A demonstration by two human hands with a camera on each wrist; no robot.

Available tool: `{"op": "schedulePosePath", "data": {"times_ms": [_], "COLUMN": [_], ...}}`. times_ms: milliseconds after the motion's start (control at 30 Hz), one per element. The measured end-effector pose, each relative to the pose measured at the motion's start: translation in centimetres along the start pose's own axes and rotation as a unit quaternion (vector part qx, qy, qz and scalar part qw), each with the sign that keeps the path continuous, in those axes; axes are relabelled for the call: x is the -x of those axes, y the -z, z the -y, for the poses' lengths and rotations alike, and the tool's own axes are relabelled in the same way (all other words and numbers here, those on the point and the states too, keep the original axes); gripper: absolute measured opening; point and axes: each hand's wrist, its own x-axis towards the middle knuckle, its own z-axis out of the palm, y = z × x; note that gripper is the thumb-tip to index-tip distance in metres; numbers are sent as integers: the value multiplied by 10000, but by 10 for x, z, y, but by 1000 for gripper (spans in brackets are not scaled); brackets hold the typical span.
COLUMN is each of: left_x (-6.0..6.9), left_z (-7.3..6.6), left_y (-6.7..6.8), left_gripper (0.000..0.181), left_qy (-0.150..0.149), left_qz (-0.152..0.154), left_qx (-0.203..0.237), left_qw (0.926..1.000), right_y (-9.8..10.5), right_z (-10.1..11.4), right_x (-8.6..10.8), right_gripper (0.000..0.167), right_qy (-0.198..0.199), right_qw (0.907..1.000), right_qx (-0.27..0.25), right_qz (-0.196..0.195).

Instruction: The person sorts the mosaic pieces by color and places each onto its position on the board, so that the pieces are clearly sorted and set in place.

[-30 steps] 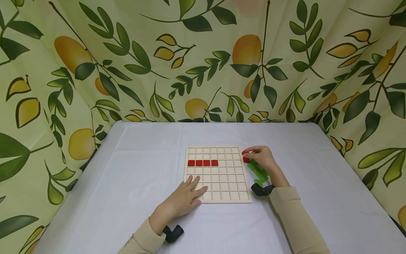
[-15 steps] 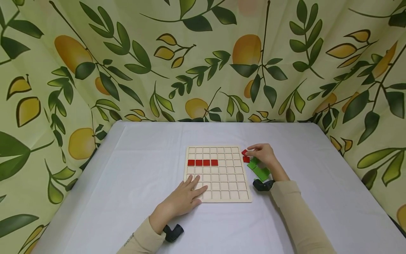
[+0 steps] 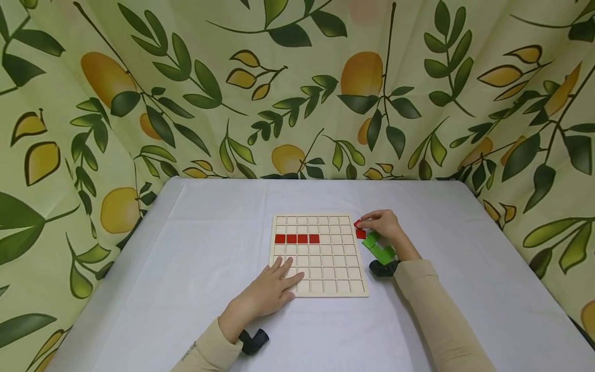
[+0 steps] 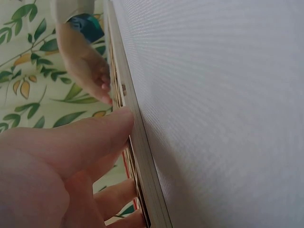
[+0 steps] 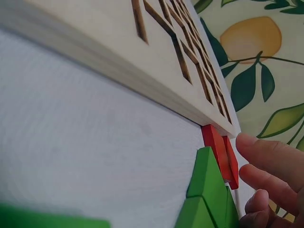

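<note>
A pale wooden grid board (image 3: 329, 261) lies on the table, with a row of red squares (image 3: 302, 238) set in its third row from the far edge. Spread over its near left corner, the left hand (image 3: 267, 292) rests with straight fingers; its thumb is at the board's edge in the left wrist view. Beyond the board's right edge, the right hand (image 3: 383, 225) reaches to two loose red pieces (image 3: 360, 234). In the right wrist view its fingers (image 5: 270, 152) are beside the red pieces (image 5: 217, 148), thumb and forefinger apart. Several green pieces (image 3: 382, 253) lie nearer the person.
A white cloth (image 3: 200, 232) covers the table. Behind it hangs a curtain (image 3: 297, 119) with fruit and leaf print. Dark devices are strapped at the left wrist (image 3: 253, 342) and right wrist (image 3: 384, 268).
The right hand has shifted slightly away from the person, and the far red piece shows more. Green pieces near the right wrist sit slightly differently. The left hand has not moved.
</note>
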Motion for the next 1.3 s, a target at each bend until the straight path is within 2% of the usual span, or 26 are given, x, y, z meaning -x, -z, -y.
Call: {"op": "schedulePosePath", "data": {"times_ms": [533,767,1067,1300], "left_x": [-1,-1,-1,-1], "left_z": [0,0,1,1], "left_y": [0,1,0,0], "left_gripper": [47,47,48,47], "left_qy": [27,25,23,25], "left_qz": [18,26,-5,-6], "left_qx": [60,-11,-10,-2], "left_qw": [10000,10000,10000,10000], "right_y": [-4,-4,0,4], "right_z": [1,-2,-11,-13], "right_x": [-1,-4,-7,-4], "right_gripper": [41,39,45,47], "right_qy": [-84,71,99,22], "right_qw": [9998,9996,9987,9993], "right_qx": [168,248,-319,-220], "right_qz": [-15,89,375,309]}}
